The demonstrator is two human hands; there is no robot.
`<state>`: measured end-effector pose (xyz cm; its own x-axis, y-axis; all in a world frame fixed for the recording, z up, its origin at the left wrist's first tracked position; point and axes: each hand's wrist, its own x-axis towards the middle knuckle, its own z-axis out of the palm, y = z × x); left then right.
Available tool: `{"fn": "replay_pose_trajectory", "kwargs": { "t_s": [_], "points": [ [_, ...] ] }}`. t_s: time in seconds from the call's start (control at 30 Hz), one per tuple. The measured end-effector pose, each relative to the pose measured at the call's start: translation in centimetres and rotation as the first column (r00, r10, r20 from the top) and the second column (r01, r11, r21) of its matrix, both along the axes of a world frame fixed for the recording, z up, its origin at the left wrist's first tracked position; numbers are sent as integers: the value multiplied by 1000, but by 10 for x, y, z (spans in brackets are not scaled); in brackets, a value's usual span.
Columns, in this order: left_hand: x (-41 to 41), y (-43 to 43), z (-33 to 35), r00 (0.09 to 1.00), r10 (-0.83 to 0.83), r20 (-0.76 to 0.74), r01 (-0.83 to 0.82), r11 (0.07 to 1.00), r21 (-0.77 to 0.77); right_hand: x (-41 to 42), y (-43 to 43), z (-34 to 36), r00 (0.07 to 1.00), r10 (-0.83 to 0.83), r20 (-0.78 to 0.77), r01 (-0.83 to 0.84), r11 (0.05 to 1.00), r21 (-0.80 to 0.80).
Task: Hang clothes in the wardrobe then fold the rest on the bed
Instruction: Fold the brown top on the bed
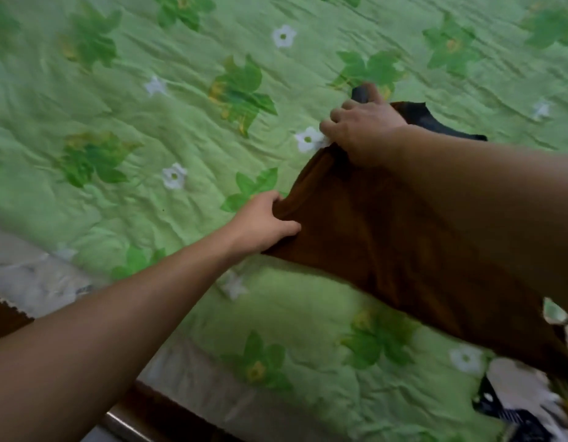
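The brown garment (388, 237) is over the right side of the bed, partly lifted off the green flowered quilt (149, 122), and both hands hold it along one edge. The left hand (263, 224) has its fingers curled into the nearer part of that edge, thumb on top, bunching the cloth. The right hand (362, 132) grips it farther up the bed, knuckles upward. With the hands set apart like this, the edge is drawn fairly taut between them, probably so the piece can be spread flat on the quilt before folding. A darker, near-black bit of cloth (442, 124) shows just past the right hand; I cannot tell whether it belongs to the same garment or lies under it. More clothing, a black and white heap (512, 419), waits at the near right corner, so folding seems far from finished
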<state>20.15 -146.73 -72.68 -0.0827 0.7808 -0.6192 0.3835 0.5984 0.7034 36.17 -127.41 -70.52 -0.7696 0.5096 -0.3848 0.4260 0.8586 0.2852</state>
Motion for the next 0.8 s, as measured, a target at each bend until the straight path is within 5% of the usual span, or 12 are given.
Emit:
{"fn": "replay_pose_trajectory", "kwargs": {
  "t_s": [0.27, 0.43, 0.57, 0.7, 0.8],
  "points": [
    [113, -3, 88, 976, -219, -10, 219, 969, 114, 132, -1, 59, 988, -76, -134, 78, 997, 8],
    [243, -8, 111, 868, -463, -179, 492, 849, 191, 243, -23, 88, 969, -156, -192, 173, 982, 75],
    [348, -16, 95, 828, -524, -202, 561, 788, 255, 317, -39, 84, 958, -228, -173, 249, 962, 113],
    [407, -21, 54, 769, -607, -201, 633, 768, 100, 368, -58, 46, 903, -428, -32, 429, 898, 101],
    [408, -26, 26, 708, -696, -118, 697, 716, -41, 383, -80, 6, 738, -660, 139, 674, 716, -183]
  ]
}}
